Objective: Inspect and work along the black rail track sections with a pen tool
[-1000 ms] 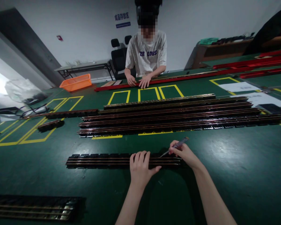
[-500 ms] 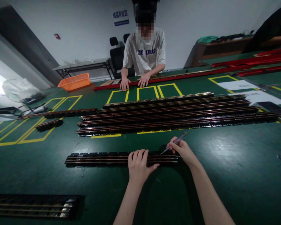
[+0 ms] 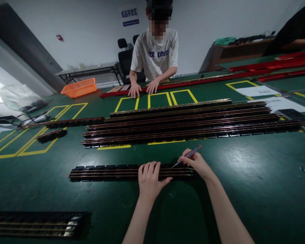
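Note:
A short dark rail strip with copper lines (image 3: pixel 104 171) lies across the green table in front of me. My left hand (image 3: pixel 149 179) lies flat on the strip's right part, fingers stretched over it. My right hand (image 3: pixel 197 164) pinches a thin pen-like tool (image 3: pixel 186 156) whose tip touches the strip just right of my left hand.
Several long dark rail strips (image 3: pixel 188 123) lie side by side behind my hands. Another short strip (image 3: pixel 38 223) sits at the near left. Across the table a person in a white T-shirt (image 3: pixel 154 59) rests both hands on a red strip (image 3: pixel 193 82). An orange bin (image 3: pixel 78 87) stands far left.
My hands stay on the strip with hardly any shift. The person opposite has moved one hand leftward along the red strip. The view has drifted slightly.

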`<state>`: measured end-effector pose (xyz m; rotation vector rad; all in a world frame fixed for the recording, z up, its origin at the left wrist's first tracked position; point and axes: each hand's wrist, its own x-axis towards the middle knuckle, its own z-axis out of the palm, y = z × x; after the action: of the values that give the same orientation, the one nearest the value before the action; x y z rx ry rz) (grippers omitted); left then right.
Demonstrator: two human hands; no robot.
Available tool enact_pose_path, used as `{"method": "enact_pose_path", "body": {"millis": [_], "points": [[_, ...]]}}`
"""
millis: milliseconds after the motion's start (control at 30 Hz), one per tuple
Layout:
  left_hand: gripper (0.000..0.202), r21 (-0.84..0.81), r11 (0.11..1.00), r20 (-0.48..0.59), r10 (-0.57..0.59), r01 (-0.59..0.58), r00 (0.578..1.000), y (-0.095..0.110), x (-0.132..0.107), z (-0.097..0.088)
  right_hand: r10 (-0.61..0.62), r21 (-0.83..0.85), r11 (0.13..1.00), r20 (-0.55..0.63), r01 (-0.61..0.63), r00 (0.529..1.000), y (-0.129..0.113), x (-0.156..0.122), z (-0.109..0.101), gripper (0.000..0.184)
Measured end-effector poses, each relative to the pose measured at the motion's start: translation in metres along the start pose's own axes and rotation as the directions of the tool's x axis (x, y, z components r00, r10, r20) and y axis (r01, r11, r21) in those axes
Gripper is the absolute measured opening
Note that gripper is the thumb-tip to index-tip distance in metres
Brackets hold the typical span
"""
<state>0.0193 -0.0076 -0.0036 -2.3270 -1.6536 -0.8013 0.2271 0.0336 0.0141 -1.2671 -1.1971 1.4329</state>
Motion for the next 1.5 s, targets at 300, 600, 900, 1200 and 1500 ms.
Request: {"method": "enact_pose_path", "body": {"millis": [300,600,900,1200,1500], "points": [[0.049,-0.024,1.0,-0.012,-0.001,0.001,1.0,0.0,-0.001,0.001,-0.015,-0.028,1.0,-0.019,0.014,1.0,0.006,0.002,-0.002,0.033],[0.049,-0.008,1.0,0.021,0.003,-0.003,1.0,0.0,0.0,-0.001,-0.023,0.007,1.0,-0.028,0.023,0.999,0.006,0.001,-0.004,0.029],[0.048,-0.004,1.0,0.025,0.0,0.0,1.0,0.0,0.001,-0.004,-0.034,0.048,0.998,-0.012,0.035,0.999,0.008,0.001,-0.005,0.027],[0.048,-0.02,1.0,-0.003,-0.013,0.013,1.0,0.001,0.0,0.0,-0.062,0.14,0.988,-0.026,0.065,0.998,0.013,0.002,-0.008,0.028],[0.051,-0.015,1.0,0.012,-0.004,0.004,1.0,0.0,-0.001,0.0,-0.089,0.107,0.989,-0.078,0.097,0.993,0.015,-0.001,-0.016,0.026]]}}
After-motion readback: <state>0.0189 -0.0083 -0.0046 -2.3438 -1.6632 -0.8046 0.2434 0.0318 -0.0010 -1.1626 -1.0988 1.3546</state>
